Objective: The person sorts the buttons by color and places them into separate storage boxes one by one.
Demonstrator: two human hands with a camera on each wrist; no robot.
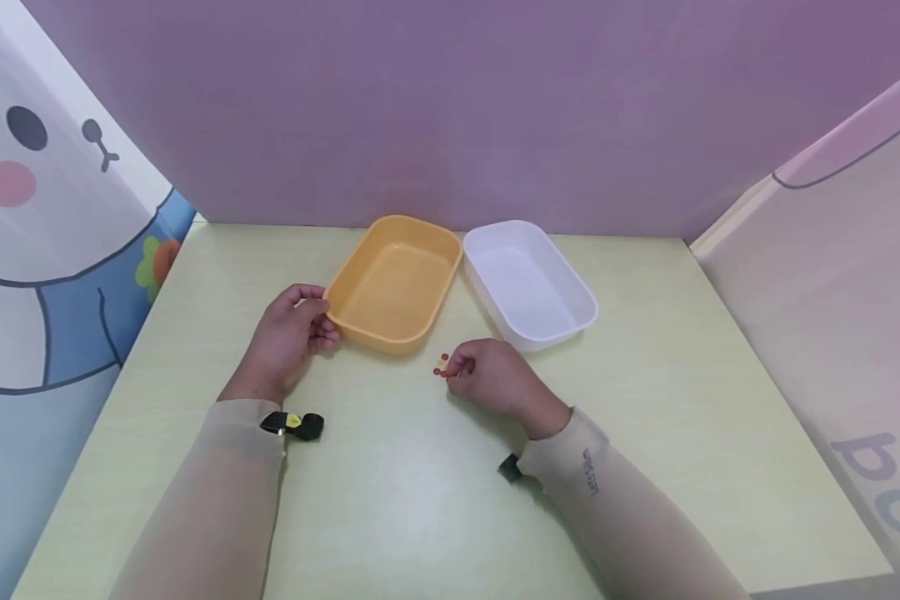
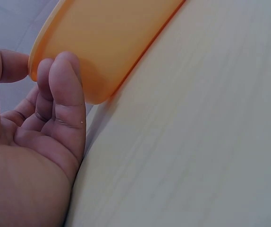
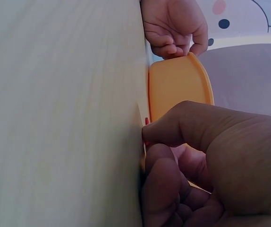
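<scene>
1. Purple backdrop (image 1: 457, 117) behind, pale wood-grain table (image 1: 390, 517) in front. Orange tray (image 1: 397, 283) and white tray (image 1: 528, 287) sit side by side toward the far edge, rims nearly meeting.
2. Small red pieces (image 1: 437, 372) lie bunched on the table just off the orange tray's near-right corner, right at the fingertips of the right hand (image 1: 495, 379). Something yellowish among them, too small to make out.
3. Right hand: fingers curled, thumb and forefinger tips down at the bunch. Right wrist view shows red by the thumb tip; can't tell if anything is pinched. Main risk: pieces look tiny, so a loose or off-centre pinch would probably slip or flick one away.
4. Pieces sit close together. A sloppy fingertip could nudge the neighbours and scatter them, maybe up against the orange tray's wall.
5. Left hand (image 1: 288, 337): thumb and finger gripping the orange tray's near-left corner, other fingers bent below the rim. One-corner hold, so a hard tug could swing or tip the tray.
6. Right knuckles are near the white tray's near end. A careless lift could clip it and shove it into the orange one.
7. Right hand likely blocks part of the bunch from the head view; a covered piece could get missed.
</scene>
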